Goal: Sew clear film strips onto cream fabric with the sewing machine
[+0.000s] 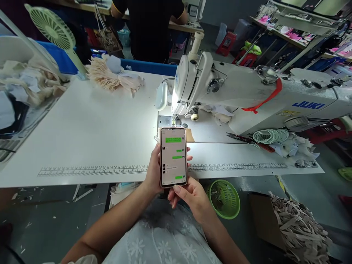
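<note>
White garment [165,242]; left hand [153,171] clamped round phone [173,157], apparently reading step; right hand [195,196] at lower edge, grip unclear; scrolling would call for its thumb [182,193]

Sewing machine [242,88]: "JUKI", blue lettering. Bench [110,128] edge: printed ruler [236,167], small numerals. Phone [173,157]: chat lines, too small to read.

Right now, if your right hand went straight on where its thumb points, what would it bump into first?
Probably the bottom edge of the phone that the left hand holds. The right hand has its thumb close by, but I can't tell whether they touch.
</note>
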{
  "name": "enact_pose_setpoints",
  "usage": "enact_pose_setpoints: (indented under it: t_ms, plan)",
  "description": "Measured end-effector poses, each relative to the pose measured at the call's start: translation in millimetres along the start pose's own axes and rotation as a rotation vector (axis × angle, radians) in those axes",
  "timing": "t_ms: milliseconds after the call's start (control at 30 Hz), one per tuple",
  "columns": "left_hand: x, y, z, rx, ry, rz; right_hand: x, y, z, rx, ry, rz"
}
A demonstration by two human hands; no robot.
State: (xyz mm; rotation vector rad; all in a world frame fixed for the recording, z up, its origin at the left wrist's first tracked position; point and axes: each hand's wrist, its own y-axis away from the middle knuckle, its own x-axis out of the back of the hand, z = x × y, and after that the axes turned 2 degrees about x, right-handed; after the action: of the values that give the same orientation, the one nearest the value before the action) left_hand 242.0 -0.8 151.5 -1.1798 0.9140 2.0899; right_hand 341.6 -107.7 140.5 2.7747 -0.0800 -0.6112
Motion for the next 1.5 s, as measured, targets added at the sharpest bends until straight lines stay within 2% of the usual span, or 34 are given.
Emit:
enact_pose_setpoints:
  t_ms: [500, 1100, 1267, 1367, 1500]
  plan:
    - [-3.5, 0, 1, 0.008, -0.042, 0.026, -10, -5, -2, -0.048, 0.031, 0.111]
    - [-5.0, 0, 0, -0.032, -0.053, 0.011, -13, -5, -1, -0.019, 0.12, 0.146]
    - [-3.3, 1, -1, -0.005, -0.06, 0.025, -15, -4, -1, -0.018, 0.123, 0.157]
    - [-1.1, 3, -2, 0.015, -0.058, 0.001, -18, -3, 0, -0.004, 0.126, 0.183]
    - [3.5, 6, -3, 0.037, -0.049, -0.092, -20, -2, 6, 0.077, 0.124, 0.184]
